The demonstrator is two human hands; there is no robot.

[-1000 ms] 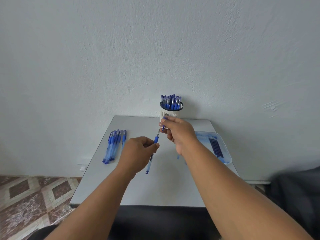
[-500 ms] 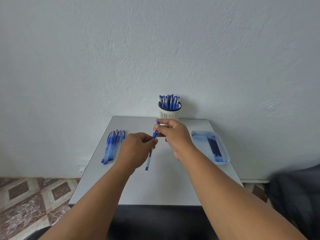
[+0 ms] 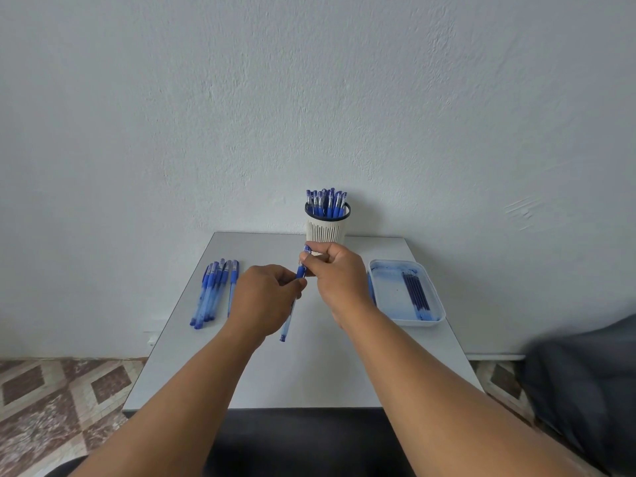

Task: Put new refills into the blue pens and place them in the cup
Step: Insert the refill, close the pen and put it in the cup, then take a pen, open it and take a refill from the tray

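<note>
Both hands hold one blue pen (image 3: 287, 321) above the middle of the grey table (image 3: 303, 373). My left hand (image 3: 265, 297) grips the clear barrel, whose lower end sticks out below the fist. My right hand (image 3: 335, 273) pinches the pen's blue upper end, right against the left hand's fingers. Behind them stands a white ribbed cup (image 3: 325, 228) with a dark rim, holding several blue pens. Several more blue pens (image 3: 214, 292) lie in a row at the table's left. A white tray (image 3: 389, 294) at the right holds several dark blue refills (image 3: 416, 292).
The table stands against a pale wall. Patterned floor tiles (image 3: 62, 401) show at the lower left. A dark blurred shape (image 3: 585, 383) sits at the right edge. One more blue piece lies partly hidden between my right wrist and the tray.
My right hand has come down toward the left hand, and the gap of thin refill seen between them is gone. Both hands have shifted slightly left.
</note>
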